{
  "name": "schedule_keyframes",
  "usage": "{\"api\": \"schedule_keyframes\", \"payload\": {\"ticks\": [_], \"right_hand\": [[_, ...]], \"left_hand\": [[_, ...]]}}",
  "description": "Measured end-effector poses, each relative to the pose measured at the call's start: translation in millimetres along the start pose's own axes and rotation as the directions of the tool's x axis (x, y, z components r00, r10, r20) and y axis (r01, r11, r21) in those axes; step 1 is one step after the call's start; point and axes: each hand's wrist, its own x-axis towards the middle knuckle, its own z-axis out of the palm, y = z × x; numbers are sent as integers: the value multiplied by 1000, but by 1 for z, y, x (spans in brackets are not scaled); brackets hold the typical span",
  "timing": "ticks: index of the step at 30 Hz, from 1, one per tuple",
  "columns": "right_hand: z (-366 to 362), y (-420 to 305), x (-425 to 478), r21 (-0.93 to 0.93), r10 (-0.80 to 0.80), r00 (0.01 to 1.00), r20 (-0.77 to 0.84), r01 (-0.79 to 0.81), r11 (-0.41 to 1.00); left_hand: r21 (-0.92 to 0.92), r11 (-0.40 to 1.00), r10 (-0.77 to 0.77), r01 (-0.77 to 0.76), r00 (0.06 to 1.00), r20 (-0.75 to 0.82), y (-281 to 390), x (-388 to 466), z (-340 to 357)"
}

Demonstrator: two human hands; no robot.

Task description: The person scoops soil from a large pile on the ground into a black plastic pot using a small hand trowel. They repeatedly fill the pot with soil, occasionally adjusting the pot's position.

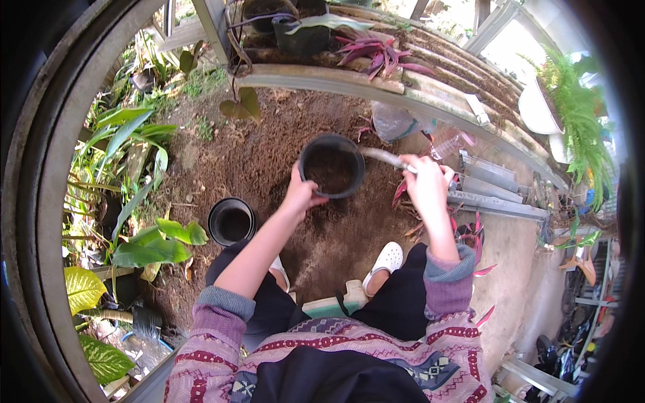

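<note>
My left hand (301,194) grips the lower left rim of a round black plastic plant pot (362,169), which is tilted so that dark soil (330,169) shows inside. To the right of the pot, my right hand (426,176) is closed on the handle of a hand tool (382,155). The tool's pale, blurred blade reaches towards the pot's right rim; its exact kind is hard to tell. Loose brown soil (252,151) covers the ground below. Left of my left forearm, black plastic pots (210,221), one inside another, stand on the soil.
Leafy plants (151,249) line the left side. Ahead runs a slatted bench (322,83) with black pots and a purple-leaved plant (378,53). A plastic bag (390,123), a clear plastic bottle (448,146) and metal profiles (496,201) lie at the right. White clogs (390,258) are on my feet.
</note>
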Motion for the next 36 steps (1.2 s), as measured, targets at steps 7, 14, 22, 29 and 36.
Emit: {"api": "schedule_keyframes", "payload": {"ticks": [7,14,22,29,36], "right_hand": [[76,37,9,-197,443,762,472,-399,895],[291,93,-122,25,157,270,950,-568,823],[402,72,-227,32,403,295,866,-838,545],[429,30,-163,148,431,319,844,-911,385],[383,31,-177,213,477,311,822,-945,248]], "left_hand": [[-112,973,182,-201,970,-158,29,18,-16],[-249,952,141,-177,978,-156,46,15,-7],[-250,962,83,-108,991,-107,56,10,-14],[-265,953,111,-151,981,-160,61,11,-30],[-326,932,105,-160,978,-182,66,5,-46]]}}
